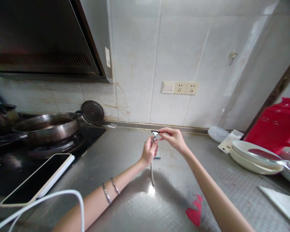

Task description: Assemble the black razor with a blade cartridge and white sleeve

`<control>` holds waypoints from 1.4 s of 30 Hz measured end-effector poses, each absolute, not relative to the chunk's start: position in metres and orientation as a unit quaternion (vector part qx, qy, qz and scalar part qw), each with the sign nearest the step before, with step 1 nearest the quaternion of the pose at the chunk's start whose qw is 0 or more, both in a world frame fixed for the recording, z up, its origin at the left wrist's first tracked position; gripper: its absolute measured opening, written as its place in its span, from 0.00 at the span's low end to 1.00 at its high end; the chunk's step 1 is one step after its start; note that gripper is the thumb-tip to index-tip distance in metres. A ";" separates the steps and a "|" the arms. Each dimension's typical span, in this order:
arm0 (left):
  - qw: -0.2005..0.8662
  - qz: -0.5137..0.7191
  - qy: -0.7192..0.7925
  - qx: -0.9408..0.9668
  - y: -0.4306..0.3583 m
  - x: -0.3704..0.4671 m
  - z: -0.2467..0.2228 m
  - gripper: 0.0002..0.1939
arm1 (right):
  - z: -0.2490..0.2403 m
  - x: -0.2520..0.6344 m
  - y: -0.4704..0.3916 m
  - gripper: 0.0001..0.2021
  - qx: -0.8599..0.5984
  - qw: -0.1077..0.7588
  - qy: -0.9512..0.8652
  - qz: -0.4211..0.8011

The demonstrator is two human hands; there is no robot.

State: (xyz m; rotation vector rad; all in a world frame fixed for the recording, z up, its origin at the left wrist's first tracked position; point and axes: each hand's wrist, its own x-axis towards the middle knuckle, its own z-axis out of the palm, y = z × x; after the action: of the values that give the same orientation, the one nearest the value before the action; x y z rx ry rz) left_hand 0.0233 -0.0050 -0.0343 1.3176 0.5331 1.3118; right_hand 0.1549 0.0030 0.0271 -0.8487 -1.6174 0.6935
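- A white cord (62, 192) bends across the near left, in front of the left arm.
- A phone (36, 180) with a dark screen lies at the left side of the worktop (135, 206), by the stove's edge, with something white under it.
- A torn red patch (195, 212) is on the near part of the worktop, between the two arms.
- A flat white sheet (282, 204) lies toward the near right corner.
- A bent grey stick (152, 175) shows just below the left hand. I can't tell if it is part of the tool.
- The left hand (149, 153) is closed around the neck of a small T-shaped tool (155, 136), which looks like a razor. The tool is up over the middle of the worktop, with its dark bar at the top.
- The right hand (172, 138) pinches the right end of that bar with its fingertips.
- A small dark strip (157, 158) shows just beside the left hand.
- White bowls (256, 169) sit in a stack by the right edge, with a pale card (230, 141) and a big red thing (277, 125) behind them.
- A wide metal pan (48, 130) sits on the black stove (13, 170), to the left.
- A round black disc (93, 112) leans on the wall at the back edge.
- Far back, a switch and two sockets (180, 88) are on the wall.
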 end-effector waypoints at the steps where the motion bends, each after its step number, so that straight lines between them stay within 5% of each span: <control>1: 0.571 0.556 0.228 0.560 -0.005 0.023 -0.034 0.15 | 0.027 0.155 0.003 0.10 -0.361 0.559 -0.687 0.292; 11: 0.570 0.562 0.236 0.551 0.006 0.019 -0.027 0.17 | 0.017 0.157 0.013 0.21 -0.383 0.556 -0.686 0.271; 16: 0.561 0.572 0.250 0.543 0.021 0.012 -0.021 0.16 | 0.016 0.159 0.015 0.17 -0.457 0.541 -0.670 0.223; 26: 0.454 0.602 0.339 0.563 0.037 -0.008 -0.004 0.09 | 0.008 0.135 -0.001 0.14 -0.492 0.340 -0.783 0.170; 42: 0.459 0.550 0.371 0.591 0.050 -0.013 -0.014 0.13 | -0.013 0.110 -0.002 0.15 -0.540 0.271 -0.793 0.077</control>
State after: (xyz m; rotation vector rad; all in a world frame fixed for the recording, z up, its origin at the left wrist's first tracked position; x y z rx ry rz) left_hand -0.0131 0.0499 -0.0138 1.4556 0.9136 1.3535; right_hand 0.1104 -0.0017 -0.0125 -1.4543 -2.1364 0.2087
